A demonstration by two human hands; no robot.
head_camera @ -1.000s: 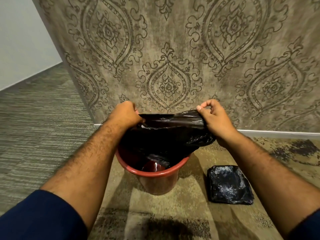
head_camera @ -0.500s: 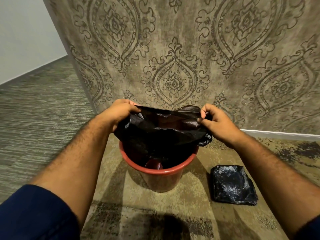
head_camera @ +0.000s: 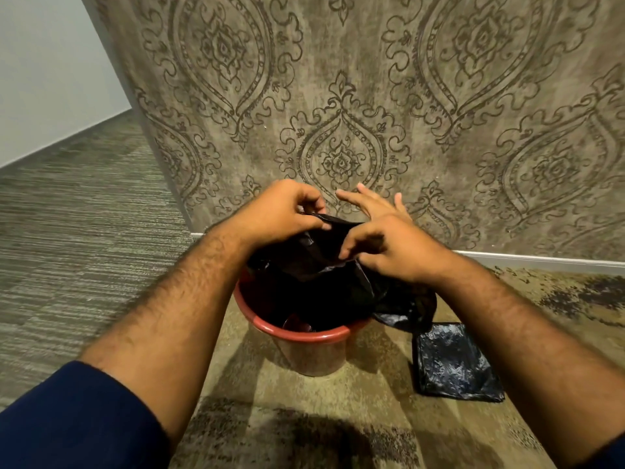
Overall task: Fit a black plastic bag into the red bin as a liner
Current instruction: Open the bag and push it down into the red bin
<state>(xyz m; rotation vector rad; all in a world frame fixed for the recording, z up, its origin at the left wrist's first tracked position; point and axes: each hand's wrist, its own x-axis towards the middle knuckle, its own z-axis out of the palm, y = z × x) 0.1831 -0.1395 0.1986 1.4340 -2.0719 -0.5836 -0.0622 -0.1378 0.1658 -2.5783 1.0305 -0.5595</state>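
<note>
Now we pinch black bag [head_camera: 314, 262] with both hands, left hand [head_camera: 280, 211], right hand [head_camera: 389, 245] partly spread; bag hangs inside red bin [head_camera: 304, 336]; folded bag [head_camera: 453, 363] right of bin; no writing seen.

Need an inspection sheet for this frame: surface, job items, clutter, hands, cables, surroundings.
Surface: patterned carpet, worn dark patches, with striped flooring to the left.
Job's things: red bin upright on the carpet; black bag bunched over its mouth, hanging partly inside, one flap over the right rim; near rim bare, not yet lined.
Clutter: folded black bag flat on the carpet right of the bin.
Grippers: left hand pinches the bag's top edge; right hand pinches it too, other fingers spread.
Cables: nothing seen.
Surroundings: damask-patterned wall close behind, pale baseboard.
</note>
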